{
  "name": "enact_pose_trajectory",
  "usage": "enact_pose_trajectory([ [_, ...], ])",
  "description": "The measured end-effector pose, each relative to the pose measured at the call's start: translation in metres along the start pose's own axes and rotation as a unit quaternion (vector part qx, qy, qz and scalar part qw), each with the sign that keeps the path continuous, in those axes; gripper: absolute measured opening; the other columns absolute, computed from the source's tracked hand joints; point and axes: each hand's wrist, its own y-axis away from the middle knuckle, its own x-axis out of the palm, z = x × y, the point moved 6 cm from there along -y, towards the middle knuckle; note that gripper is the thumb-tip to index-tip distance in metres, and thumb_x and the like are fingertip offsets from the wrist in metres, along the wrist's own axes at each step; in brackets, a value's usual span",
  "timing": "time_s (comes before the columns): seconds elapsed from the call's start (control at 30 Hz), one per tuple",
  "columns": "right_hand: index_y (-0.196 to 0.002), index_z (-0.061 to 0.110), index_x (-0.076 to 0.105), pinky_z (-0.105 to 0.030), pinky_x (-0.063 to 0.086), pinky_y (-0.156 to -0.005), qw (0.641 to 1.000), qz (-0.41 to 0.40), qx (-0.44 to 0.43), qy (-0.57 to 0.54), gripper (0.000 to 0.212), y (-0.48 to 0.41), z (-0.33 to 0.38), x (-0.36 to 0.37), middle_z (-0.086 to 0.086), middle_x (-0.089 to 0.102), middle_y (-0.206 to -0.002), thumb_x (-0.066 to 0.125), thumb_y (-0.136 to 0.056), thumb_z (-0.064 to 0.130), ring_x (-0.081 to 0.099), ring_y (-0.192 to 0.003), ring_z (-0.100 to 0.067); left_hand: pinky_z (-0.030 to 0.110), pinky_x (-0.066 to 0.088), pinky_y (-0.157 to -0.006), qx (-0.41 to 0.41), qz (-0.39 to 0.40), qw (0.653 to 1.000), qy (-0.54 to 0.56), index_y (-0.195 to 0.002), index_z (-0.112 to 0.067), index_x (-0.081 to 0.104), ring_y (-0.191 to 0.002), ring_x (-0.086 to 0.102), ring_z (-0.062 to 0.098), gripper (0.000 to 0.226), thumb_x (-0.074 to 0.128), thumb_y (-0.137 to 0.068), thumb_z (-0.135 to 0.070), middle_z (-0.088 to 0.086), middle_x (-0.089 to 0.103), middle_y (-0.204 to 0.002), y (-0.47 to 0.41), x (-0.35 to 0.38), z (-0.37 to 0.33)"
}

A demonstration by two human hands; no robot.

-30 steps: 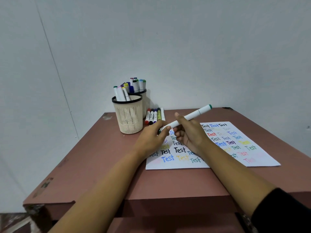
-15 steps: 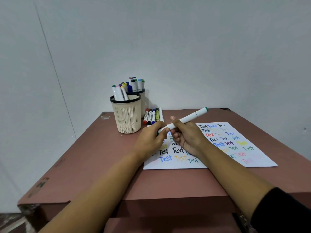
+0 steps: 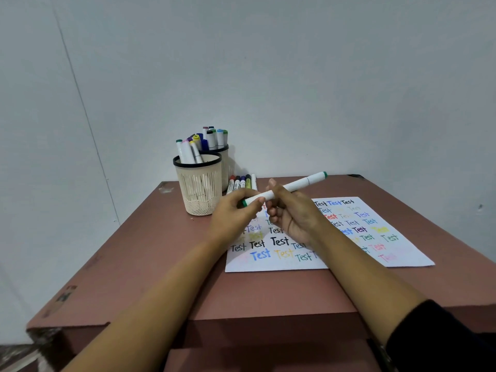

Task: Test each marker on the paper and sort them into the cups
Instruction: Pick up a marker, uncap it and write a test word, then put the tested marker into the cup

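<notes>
Head view: I look down across a brown table set against a pale wall, with both forearms reaching in from the near edge.
Table edges: the front edge runs under my forearms, and the left edge slants away towards the wall. I see bare surface between the front edge and the sheet, and more to the left of the sheet.
Paper: a white sheet lies flat on the right half of the table, covered with the word "Test" in many colours. Its near right corner comes close to the table's right side.
Left hand: it hangs above the sheet's far left part, thumb and fingertips pinching the marker's lower end.
Right hand: just beside the left one, its fingers curl round the middle of the barrel with the thumb raised along it. A black sleeve shows at the frame's corner.
Front cup: a cream mesh cup with a black rim stands upright beyond the left hand, holding several markers.
Back cup: it touches or nearly touches the front one, closer to the wall, and is full of markers.
Marker: white with green ends, it is held clear of the sheet and tilts up to the right.
Loose markers: a short row lies flat beside the cups, just past the left hand.
</notes>
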Motion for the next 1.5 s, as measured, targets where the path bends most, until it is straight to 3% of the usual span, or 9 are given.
enact_pose_trajectory([
  [0.23, -0.098, 0.020, 0.058, -0.032, 0.047, -0.064, 0.980, -0.186, -0.034, -0.060, 0.035, 0.002, 0.011, -0.039, -0.004, 0.055, -0.080, 0.043, -0.095, 0.051, 0.054, -0.073, -0.018, 0.024, 0.045, -0.058, -0.056, -0.089, 0.973, 0.207, -0.085, -0.015, 0.067, -0.058, 0.054, 0.007, 0.007, 0.063, -0.086, -0.009, 0.000, 0.057, -0.067, -0.001, -0.021, 0.000],
  [0.37, -0.079, 0.014, 0.057, -0.030, 0.037, -0.062, 0.904, -0.284, -0.126, 0.292, 0.027, 0.006, 0.020, -0.050, 0.000, 0.051, -0.069, 0.040, -0.097, 0.026, 0.046, -0.066, -0.018, 0.023, 0.056, -0.062, -0.054, -0.125, 0.969, 0.206, -0.083, -0.011, 0.058, -0.067, 0.062, 0.012, 0.007, 0.060, -0.088, -0.006, 0.004, 0.061, -0.073, -0.001, -0.031, -0.008],
  [0.5, -0.087, 0.013, 0.063, -0.032, 0.046, -0.071, 0.788, -0.170, -0.120, 0.579, 0.025, -0.001, -0.001, -0.034, -0.008, 0.060, -0.090, 0.042, -0.095, 0.024, 0.057, -0.084, -0.026, 0.031, 0.058, -0.071, -0.019, -0.138, 0.984, 0.109, -0.079, -0.012, 0.058, -0.078, 0.067, 0.021, 0.009, 0.062, -0.088, -0.012, -0.001, 0.065, -0.073, -0.009, -0.042, -0.018],
  [0.6, -0.102, 0.013, 0.067, -0.035, 0.046, -0.083, 0.721, -0.138, -0.118, 0.668, 0.030, -0.003, -0.003, -0.028, -0.008, 0.060, -0.104, 0.042, -0.096, 0.028, 0.054, -0.100, -0.028, 0.040, 0.057, -0.074, 0.013, -0.169, 0.985, 0.036, -0.075, -0.020, 0.057, -0.078, 0.067, 0.023, 0.014, 0.064, -0.087, -0.021, 0.000, 0.063, -0.073, -0.025, -0.056, -0.038],
  [0.83, -0.108, 0.016, 0.067, -0.034, 0.046, -0.085, 0.711, -0.133, -0.124, 0.679, 0.032, 0.000, -0.002, -0.026, -0.009, 0.060, -0.108, 0.041, -0.097, 0.029, 0.053, -0.102, -0.027, 0.032, 0.057, -0.072, 0.029, -0.216, 0.976, -0.017, -0.118, -0.015, 0.048, -0.073, 0.068, 0.017, 0.034, 0.061, -0.088, -0.021, 0.009, 0.066, -0.092, -0.078, -0.098, -0.088],
  [0.97, -0.107, 0.016, 0.067, -0.033, 0.045, -0.084, 0.713, -0.134, -0.130, 0.676, 0.031, 0.000, -0.001, -0.026, -0.007, 0.061, -0.107, 0.041, -0.097, 0.030, 0.054, -0.101, -0.026, 0.040, 0.056, -0.077, 0.051, -0.251, 0.965, -0.065, -0.120, -0.015, 0.044, -0.072, 0.066, 0.022, 0.036, 0.059, -0.087, -0.020, 0.000, 0.060, -0.076, -0.104, -0.127, -0.106],
  [1.1, -0.110, 0.017, 0.067, -0.032, 0.044, -0.085, 0.711, -0.134, -0.129, 0.678, 0.032, 0.000, 0.000, -0.026, -0.006, 0.060, -0.107, 0.041, -0.097, 0.030, 0.053, -0.102, -0.025, 0.037, 0.055, -0.075, 0.042, -0.255, 0.957, -0.130, -0.122, -0.018, 0.043, -0.080, 0.066, 0.028, 0.036, 0.056, -0.088, -0.020, 0.008, 0.062, -0.084, -0.118, -0.146, -0.103],
  [1.37, -0.112, 0.019, 0.066, -0.032, 0.042, -0.085, 0.712, -0.132, -0.124, 0.678, 0.032, -0.003, -0.001, -0.026, -0.006, 0.060, -0.110, 0.040, -0.097, 0.030, 0.052, -0.105, -0.025, 0.033, 0.052, -0.071, -0.033, -0.118, 0.951, -0.283, -0.123, -0.016, 0.047, -0.077, 0.061, 0.023, 0.038, 0.059, -0.087, -0.022, 0.010, 0.065, -0.096, -0.109, -0.124, -0.039],
  [1.5, -0.112, 0.020, 0.066, -0.033, 0.043, -0.087, 0.712, -0.131, -0.121, 0.680, 0.032, -0.004, -0.001, -0.027, -0.006, 0.059, -0.110, 0.040, -0.097, 0.030, 0.051, -0.105, -0.025, 0.037, 0.048, -0.087, -0.068, -0.053, 0.919, -0.384, -0.126, -0.021, 0.053, -0.101, 0.058, 0.023, 0.044, 0.061, -0.085, -0.034, 0.004, 0.063, -0.109, -0.108, -0.115, -0.014],
])
